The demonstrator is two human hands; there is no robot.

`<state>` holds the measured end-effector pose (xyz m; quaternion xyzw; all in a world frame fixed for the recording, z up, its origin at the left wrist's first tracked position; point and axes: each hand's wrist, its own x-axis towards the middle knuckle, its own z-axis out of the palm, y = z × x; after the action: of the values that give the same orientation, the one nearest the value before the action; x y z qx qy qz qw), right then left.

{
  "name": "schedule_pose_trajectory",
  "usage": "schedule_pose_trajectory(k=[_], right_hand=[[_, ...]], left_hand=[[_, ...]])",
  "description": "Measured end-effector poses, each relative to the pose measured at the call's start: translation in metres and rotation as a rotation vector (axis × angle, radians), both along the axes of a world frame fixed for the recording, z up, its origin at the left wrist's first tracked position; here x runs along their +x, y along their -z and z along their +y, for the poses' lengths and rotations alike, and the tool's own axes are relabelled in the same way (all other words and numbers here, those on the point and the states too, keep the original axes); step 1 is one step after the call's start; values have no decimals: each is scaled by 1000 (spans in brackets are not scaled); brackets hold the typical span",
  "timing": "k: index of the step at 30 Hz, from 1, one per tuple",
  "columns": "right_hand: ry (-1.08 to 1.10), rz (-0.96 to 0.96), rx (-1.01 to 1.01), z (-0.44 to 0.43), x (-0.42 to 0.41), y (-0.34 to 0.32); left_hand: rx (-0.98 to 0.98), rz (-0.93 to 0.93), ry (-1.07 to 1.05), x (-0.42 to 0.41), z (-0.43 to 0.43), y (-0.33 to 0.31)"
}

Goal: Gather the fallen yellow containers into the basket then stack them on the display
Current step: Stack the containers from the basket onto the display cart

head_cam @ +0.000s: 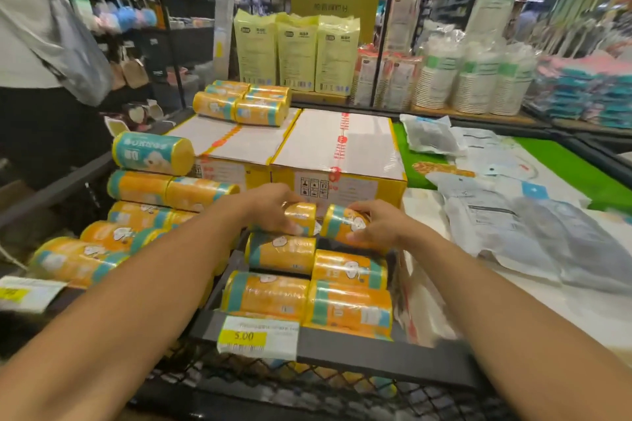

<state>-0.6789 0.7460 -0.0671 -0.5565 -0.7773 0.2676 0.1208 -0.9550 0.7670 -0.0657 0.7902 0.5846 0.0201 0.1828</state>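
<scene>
1. While both hands work the top tier, each grips one yellow container lying on its side. The left hand (pixel 273 212) is curled over the left container (pixel 302 215) from above. The right hand (pixel 383 227) is wrapped round the outer end of the right container (pixel 343 224). Neither hand is free.
2. The pair sits end to end at the back of the stack, just in front of the yellow cartons (pixel 335 143), on the tier below (pixel 280 251). The right container is tilted; the left one looks level.
3. Judgement: the step in hand is seating this pair on the display. Bring the right container level, butt the ends together, and line both over the pair beneath so the round sides nest. Release one hand at a time.
4. The front rows (pixel 352 308) lie in pairs behind the rail carrying the price tag (pixel 256 337). A loose container would likely roll that way.
5. To the left is a side stack (pixel 136 212) of the same goods, with a teal-sided container (pixel 154 152) on top. It is close to the left forearm, so an elbow could knock it.
6. Four more containers (pixel 239 102) lie on the carton top, well apart from the hands.
7. To the right, grey packets (pixel 533 232) lie near the right hand and block nothing.
8. Wire mesh (pixel 273 383) shows below the rail; I cannot tell whether it is the basket. A bystander (pixel 30 44) stands at far left, well clear.
</scene>
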Motion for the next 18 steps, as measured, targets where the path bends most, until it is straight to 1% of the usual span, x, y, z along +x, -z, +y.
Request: schedule_pose_trajectory(k=[3,5,8,11,13,15,18], right_hand=[[-64,-19,-44,6,-1,13],[-102,-41,-85,7,-4,20],[-127,-36,-127,6,-3,19],[-74,22,-147,2,-4,23],[-31,-17,-102,2,-5,28],[32,-16,-80,1,-4,30],[122,65,-125,-2,-4,28]], left_hand=[[-67,-113,2,-6,8,6],[-99,-146,2,-7,8,10],[-177,-125,21,-6,5,11],[-237,-48,1,-2,1,16],[-273,-20,-26,-1,0,21],[-284,-28,-26,-1,-3,23],[-298,-103,-72,1,-10,21]])
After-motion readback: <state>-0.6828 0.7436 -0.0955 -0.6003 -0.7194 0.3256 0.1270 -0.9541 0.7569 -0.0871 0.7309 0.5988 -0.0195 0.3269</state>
